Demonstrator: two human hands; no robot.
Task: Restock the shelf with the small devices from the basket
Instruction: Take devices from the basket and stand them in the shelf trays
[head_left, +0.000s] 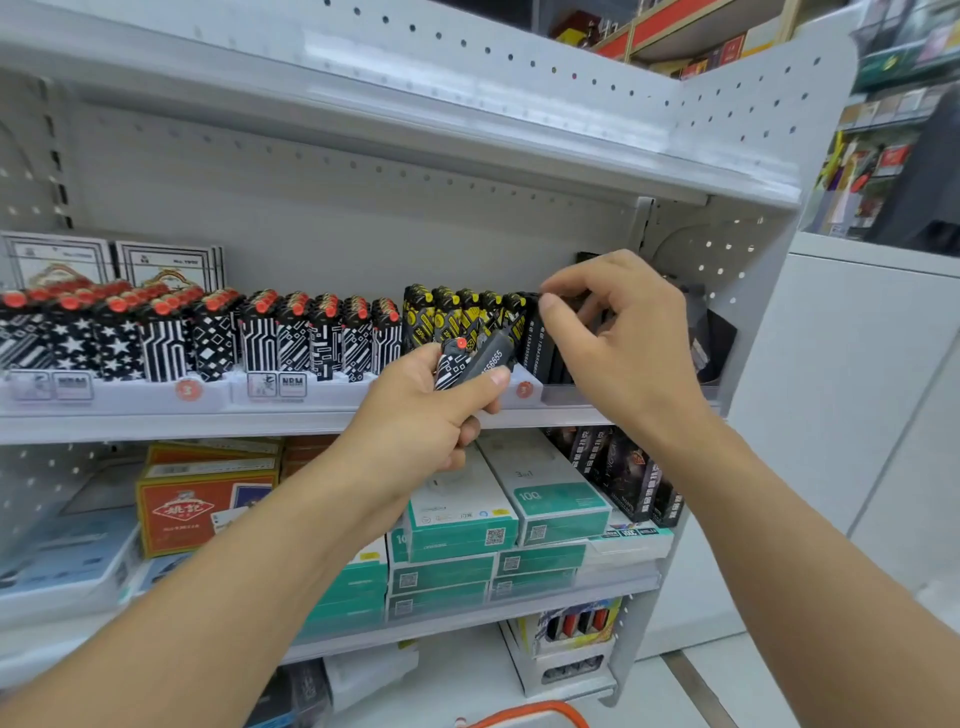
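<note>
My left hand (439, 415) grips a small bunch of lighter-like devices (475, 361) in front of the middle shelf (208, 423): one black-and-white patterned with a red top, one dark grey with white digits. My right hand (621, 332) reaches into the right end of that shelf, thumb and forefinger pinching the top of a plain black device (537, 338) standing in its row. Rows of patterned red-topped devices (208, 332) and yellow-black ones (452, 312) fill the shelf. An orange basket rim (535, 713) shows at the bottom edge.
Teal and white boxes (498, 509), red card boxes (202, 499) and dark packets (623, 467) fill the shelf below. An empty white shelf (467, 124) sits above. The perforated side panel (748, 312) bounds the right end; a white counter (857, 364) stands beyond.
</note>
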